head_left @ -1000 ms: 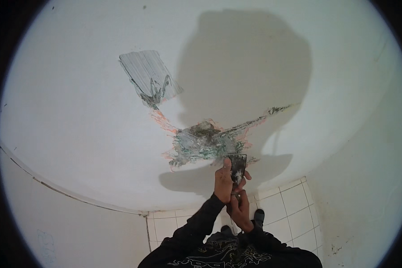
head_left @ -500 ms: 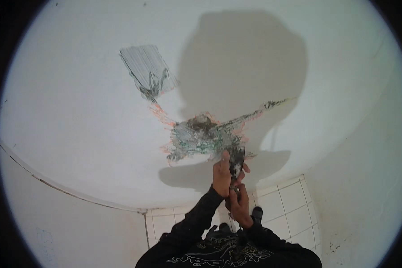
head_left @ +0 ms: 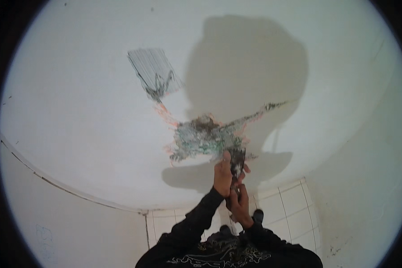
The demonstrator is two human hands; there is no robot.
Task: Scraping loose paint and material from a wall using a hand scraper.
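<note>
Both hands are on a putty knife with a dark, stained blade (head_left: pixel 238 160), held upright against a scrawled patch on the white wall. My right hand (head_left: pixel 240 206) wraps the lower part, where the handle is mostly hidden by fingers. Higher up, my left hand (head_left: pixel 223 177) grips the blade, its thumb lying along the left edge and fingertips showing past the right edge. The blade's top meets the lower part of the scribbled patch (head_left: pixel 203 136), a rough area of grey, green and black marks with orange strokes round it.
A hatched drawing (head_left: pixel 154 73) sits on the wall at upper left. My large shadow (head_left: pixel 250 67) falls over the middle. Below are white floor tiles (head_left: pixel 295 205) and my shoe (head_left: pixel 257 215). A side wall (head_left: pixel 366 196) rises at right; a dark seam runs along the lower left.
The view has shifted slightly, so the wall marks sit a little lower and further right. Both hands keep their hold on the putty knife, nearly in the same place.
</note>
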